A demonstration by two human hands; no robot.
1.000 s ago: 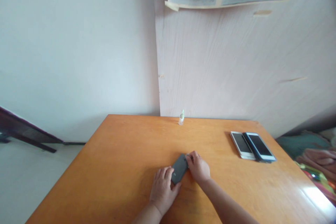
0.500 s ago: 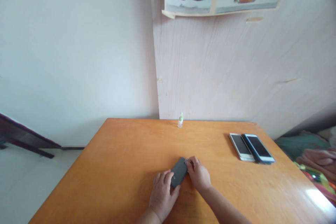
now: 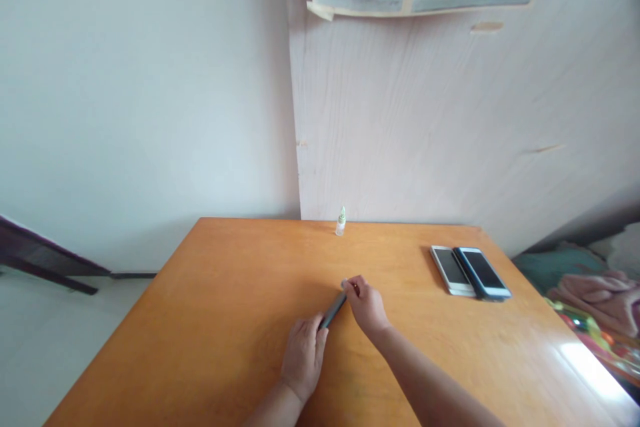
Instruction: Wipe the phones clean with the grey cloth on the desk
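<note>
A slim dark-grey slab that looks like a power bank [image 3: 334, 310] stands tilted on its edge above the middle of the table, its narrow side towards me. My left hand [image 3: 303, 353] grips its near end between thumb and fingers. At its far end, my right hand [image 3: 364, 303] is closed in a pinch. A small whitish piece, apparently a short cord [image 3: 344, 283], shows at those fingertips. The fingers partly hide it, so whether it is attached cannot be made out.
A small clear dropper bottle [image 3: 341, 223] stands upright at the table's [image 3: 225, 280] back edge. To the right lie a white phone [image 3: 453, 270] and a blue-cased phone [image 3: 483, 272], side by side. Fabric [image 3: 600, 300] is heaped beyond the right edge.
The grey power bank has turned from lying with its broad face up to standing on its edge. Both hands have turned it and stay on its ends. The view has tilted slightly.
</note>
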